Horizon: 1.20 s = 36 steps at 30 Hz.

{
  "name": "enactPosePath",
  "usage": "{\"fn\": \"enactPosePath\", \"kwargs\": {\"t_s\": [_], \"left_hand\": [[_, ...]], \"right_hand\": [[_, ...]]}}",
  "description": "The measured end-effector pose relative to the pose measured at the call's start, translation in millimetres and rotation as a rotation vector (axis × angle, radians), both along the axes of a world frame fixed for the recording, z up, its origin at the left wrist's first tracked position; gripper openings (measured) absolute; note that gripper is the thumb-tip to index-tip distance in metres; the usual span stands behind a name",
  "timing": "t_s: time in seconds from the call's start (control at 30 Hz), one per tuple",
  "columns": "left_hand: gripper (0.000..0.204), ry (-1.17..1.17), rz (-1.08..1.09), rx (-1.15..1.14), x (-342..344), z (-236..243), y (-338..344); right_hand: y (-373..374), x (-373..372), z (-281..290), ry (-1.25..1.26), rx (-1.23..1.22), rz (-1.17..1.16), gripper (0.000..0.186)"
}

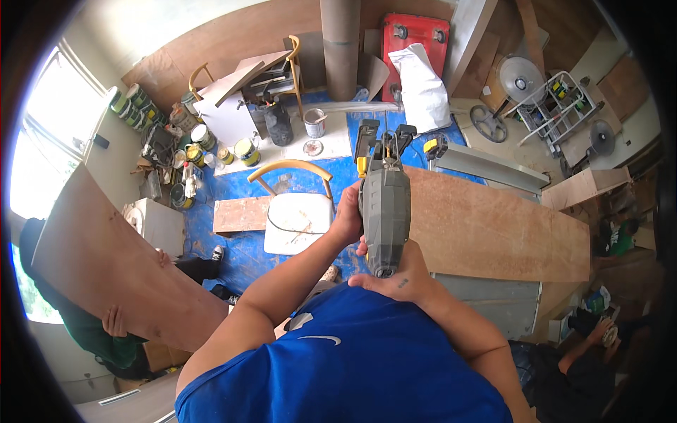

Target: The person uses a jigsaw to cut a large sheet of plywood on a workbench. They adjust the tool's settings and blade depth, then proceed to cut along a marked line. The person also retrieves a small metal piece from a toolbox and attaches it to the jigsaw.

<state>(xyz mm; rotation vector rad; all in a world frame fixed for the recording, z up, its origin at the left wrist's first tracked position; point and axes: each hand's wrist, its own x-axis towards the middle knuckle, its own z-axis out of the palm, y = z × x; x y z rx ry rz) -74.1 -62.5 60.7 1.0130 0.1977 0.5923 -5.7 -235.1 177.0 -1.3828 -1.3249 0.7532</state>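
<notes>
Both hands are gripping a grey power tool [385, 211] at frame centre: my left hand [347, 217] is wrapping its side, my right hand [395, 280] is cupping its base, fingers clenched. I'm judging it could slip onto the plywood board [486, 229]. Its nose and trigger are staying hard to make out.

left hand [347, 217] grips side of grey power tool [385, 204] | right hand [395, 278] cups its rear end | tool held over plywood sheet [493, 229] edge | white chair [296, 218] just beside on blue tarp [240, 250] | paint cans [211, 144] near window | another person's hand [113, 321] carries wood board [106, 261]
</notes>
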Motion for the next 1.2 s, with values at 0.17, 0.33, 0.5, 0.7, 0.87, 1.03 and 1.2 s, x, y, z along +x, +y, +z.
{"fn": "enactPosePath", "kwargs": {"t_s": [0.17,0.33,0.5,0.7,0.87,1.03,1.2], "left_hand": [[0.1,0.049,-0.004,-0.188,2.2,1.2,-11.3],[0.097,0.061,0.032,0.127,5.8,-6.0,-15.3],[0.094,0.099,-0.039,0.175,17.5,-11.1,-23.2],[0.094,0.066,-0.085,-0.006,32.2,-21.0,-43.2],[0.093,0.051,-0.147,-0.053,30.6,-17.3,-54.7],[0.093,0.147,-0.163,-0.083,27.6,3.7,-66.3],[0.093,0.171,-0.163,-0.196,26.5,9.0,-73.0]], "right_hand": [[-14.4,16.6,6.6,-0.123,-0.08,0.126,0.09],[-36.8,31.1,10.3,-0.076,-0.148,0.162,0.101],[-54.2,35.9,11.6,-0.037,-0.141,0.09,0.103],[-64.7,35.5,9.5,0.083,-0.093,0.036,0.101],[-77.4,35.0,5.9,0.169,-0.122,0.025,0.101],[-82.1,37.3,1.5,0.132,-0.061,-0.022,0.092],[-81.1,36.5,0.8,0.18,-0.023,-0.057,0.086]]}}
